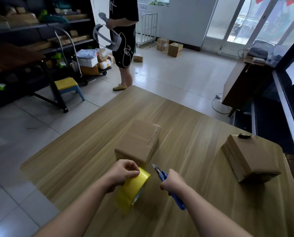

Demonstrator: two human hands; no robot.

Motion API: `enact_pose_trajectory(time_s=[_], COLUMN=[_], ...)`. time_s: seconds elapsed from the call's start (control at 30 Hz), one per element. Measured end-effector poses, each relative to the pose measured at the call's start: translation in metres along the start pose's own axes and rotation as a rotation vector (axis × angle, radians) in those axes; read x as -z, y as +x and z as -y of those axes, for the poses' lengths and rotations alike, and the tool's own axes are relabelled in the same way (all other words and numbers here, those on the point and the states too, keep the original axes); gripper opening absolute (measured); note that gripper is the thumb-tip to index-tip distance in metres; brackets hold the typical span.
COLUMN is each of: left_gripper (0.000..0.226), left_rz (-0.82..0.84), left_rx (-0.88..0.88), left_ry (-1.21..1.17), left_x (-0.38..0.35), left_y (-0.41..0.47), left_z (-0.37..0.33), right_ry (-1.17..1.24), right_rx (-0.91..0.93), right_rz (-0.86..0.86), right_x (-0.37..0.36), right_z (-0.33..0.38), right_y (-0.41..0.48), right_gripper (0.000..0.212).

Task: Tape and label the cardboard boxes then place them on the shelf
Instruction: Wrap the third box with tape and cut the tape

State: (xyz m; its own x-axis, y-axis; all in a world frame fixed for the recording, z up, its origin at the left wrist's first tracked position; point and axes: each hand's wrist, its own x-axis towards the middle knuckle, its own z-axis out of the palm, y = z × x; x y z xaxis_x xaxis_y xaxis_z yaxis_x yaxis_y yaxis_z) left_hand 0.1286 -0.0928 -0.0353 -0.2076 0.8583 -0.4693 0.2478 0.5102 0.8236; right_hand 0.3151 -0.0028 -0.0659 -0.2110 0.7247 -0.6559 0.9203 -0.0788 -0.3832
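The left hand [124, 171] holds a yellow tape roll [134, 189] on edge on the wooden bench [91, 134], its fingers [132, 168] curled together over the top of the roll and pinching at its outer wrap. The roll sits just in front of the near end of a closed cardboard box [137, 142], which lies near the middle of the bench with its long side running away from the camera; shiny clear tape shows along its right-hand edge. The right hand [172, 181] grips a blue utility knife [163, 175], fingers wrapped tight round the handle, with the blade out and pointing up and left toward the near right corner of the box, close to it but not touching. A second cardboard box [249, 156] rests well apart toward the right edge of the bench, turned at an angle. Across the tiled floor on the left stands a dark shelf [23, 31] stacked with parcels, with a yellow-topped stool [67, 86] and a loaded trolley [91, 62] in front of it. Another person [124, 31] stands beyond the far end of the bench, holding a grey headset [107, 36]. More boxes [170, 47] lie on the floor by the far wall.
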Motion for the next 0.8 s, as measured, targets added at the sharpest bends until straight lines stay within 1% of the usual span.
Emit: enact_pose_trajectory(time_s=[0.1, 0.13, 0.27, 0.33, 0.57, 0.67, 0.73, 0.77, 0.8], left_gripper=[0.006, 0.004, 0.003, 0.002, 0.004, 0.003, 0.001, 0.001, 0.000], left_rz=[0.099, 0.128, 0.184, 0.194, 0.239, 0.267, 0.285, 0.298, 0.312], left_rx=[0.018, 0.019, 0.015, 0.015, 0.027, 0.043, 0.054, 0.059, 0.065], left_ry=[-0.020, -0.033, -0.059, -0.064, -0.068, -0.035, -0.012, -0.002, 0.009], left_x=[0.014, 0.017, 0.019, 0.017, 0.011, 0.014, 0.018, 0.021, 0.025], left_y=[-0.005, -0.006, -0.007, -0.007, -0.006, -0.002, 0.001, 0.002, 0.003], left_z=[-0.004, -0.005, -0.006, -0.006, -0.007, -0.009, -0.010, -0.011, -0.012], right_ry=[-0.238, -0.314, -0.426, -0.473, -0.573, -0.592, -0.595, -0.577, -0.527], right_rx=[0.027, 0.044, 0.081, 0.101, 0.154, 0.157, 0.144, 0.135, 0.113], right_rz=[0.079, 0.083, 0.072, 0.073, 0.052, 0.069, 0.105, 0.112, 0.102], right_x=[-0.021, -0.026, -0.041, -0.046, -0.052, -0.050, -0.046, -0.044, -0.041], right_z=[-0.009, -0.011, -0.018, -0.021, -0.026, -0.024, -0.022, -0.019, -0.014], right_y=[0.002, 0.003, 0.007, 0.009, 0.010, 0.010, 0.010, 0.009, 0.010], right_gripper=[0.045, 0.045, 0.028, 0.026, 0.025, 0.024, 0.020, 0.022, 0.031])
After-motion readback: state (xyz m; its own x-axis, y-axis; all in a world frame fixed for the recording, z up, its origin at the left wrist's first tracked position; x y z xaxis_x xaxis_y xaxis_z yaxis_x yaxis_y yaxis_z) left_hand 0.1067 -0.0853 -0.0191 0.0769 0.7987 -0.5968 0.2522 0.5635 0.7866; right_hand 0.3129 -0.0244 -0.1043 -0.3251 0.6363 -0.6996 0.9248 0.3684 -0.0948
